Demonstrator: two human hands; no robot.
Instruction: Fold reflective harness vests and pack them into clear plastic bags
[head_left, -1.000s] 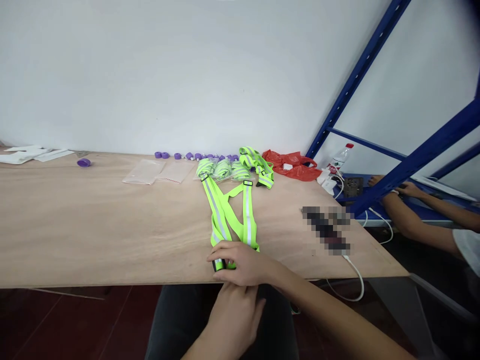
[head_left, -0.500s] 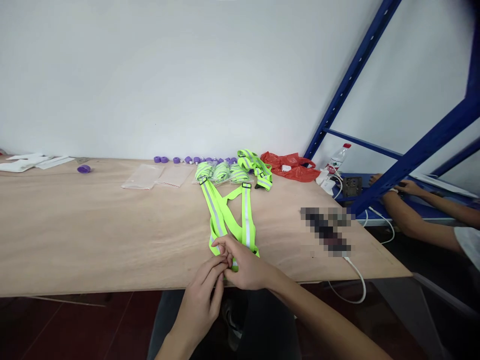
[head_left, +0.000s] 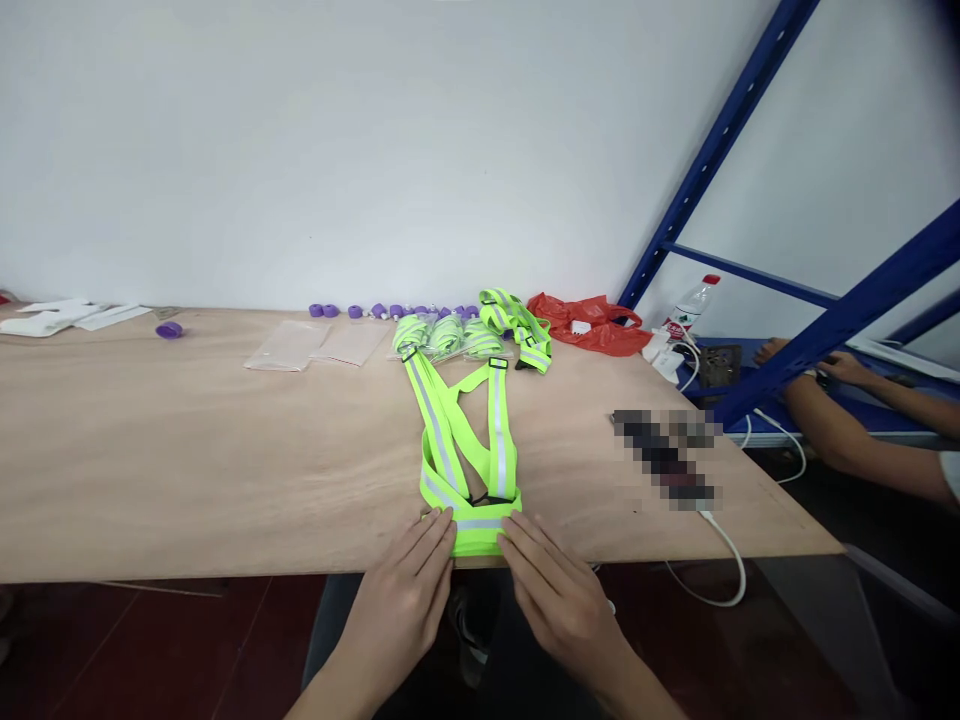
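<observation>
Your fluorescent yellow-green reflective harness (head_left: 435, 425) lies on the wooden table (head_left: 187, 450), right in front of you, with its folded waist band (head_left: 478, 525) close to the near edge. Your left hand (head_left: 401, 590) has its fingers straight and pressed side by side, laid over the band's left end; your right hand (head_left: 559, 595) mirrors it at the right end. Neither looks curled into a fist, and you leave the middle of the band bare between them.

Watch that near edge: if you drag the band towards you, the layers could slide over the lip and come apart. Press harder with one hand than the other and the band may skew, or its stripe may twist out of line. A black cord (head_left: 491, 500) shows just beyond the band, and it could get trapped between layers if the webbing shifts over it.

At the far end, the left slider buckle (head_left: 409, 354) sits close against the bagged strap rolls (head_left: 448, 337), so a sideways tug might snag their plastic. The right slider buckle (head_left: 497, 364) is near the loose strap bundle (head_left: 534, 353), where swinging webbing could tangle.
</observation>
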